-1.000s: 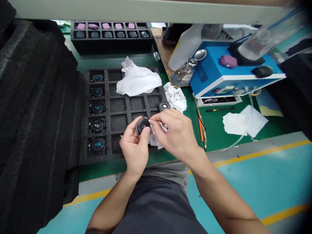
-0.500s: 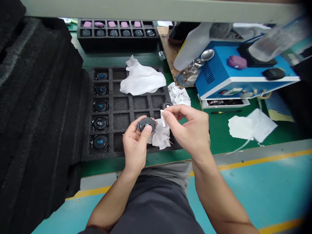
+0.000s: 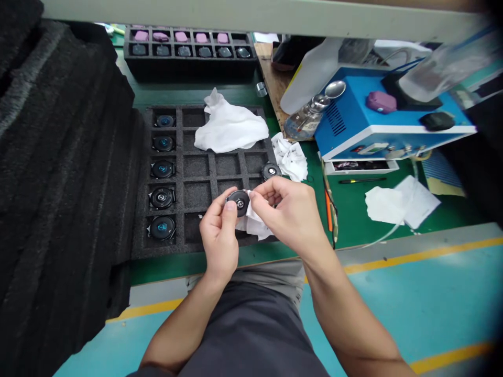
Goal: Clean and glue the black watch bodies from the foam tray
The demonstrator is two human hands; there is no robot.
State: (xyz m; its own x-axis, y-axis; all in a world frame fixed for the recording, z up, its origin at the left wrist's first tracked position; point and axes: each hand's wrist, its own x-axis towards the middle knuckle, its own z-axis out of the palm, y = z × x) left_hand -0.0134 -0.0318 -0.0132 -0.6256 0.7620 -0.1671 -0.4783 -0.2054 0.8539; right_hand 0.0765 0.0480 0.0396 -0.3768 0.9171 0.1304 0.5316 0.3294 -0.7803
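Note:
My left hand grips a round black watch body by its left side, thumb on its face. Against the watch's right edge, my right hand pinches a white wipe, part of which hangs below the fingers. Both hands are over the front of a black foam tray. Several round watches, one of them this watch, fill the tray's left column. Another watch lies in the right column, just beyond my right hand. A large white cloth covers some rear compartments.
Stacked black foam rises at the left. Behind is a second tray of small purple and dark items. At the right are a blue machine, a spray bottle, crumpled wipes, an orange tool and a pen.
My right hand has moved left and down, bringing the wipe to the watch's edge. My left thumb has shifted left, showing more of the face. The orange tool has come into view.

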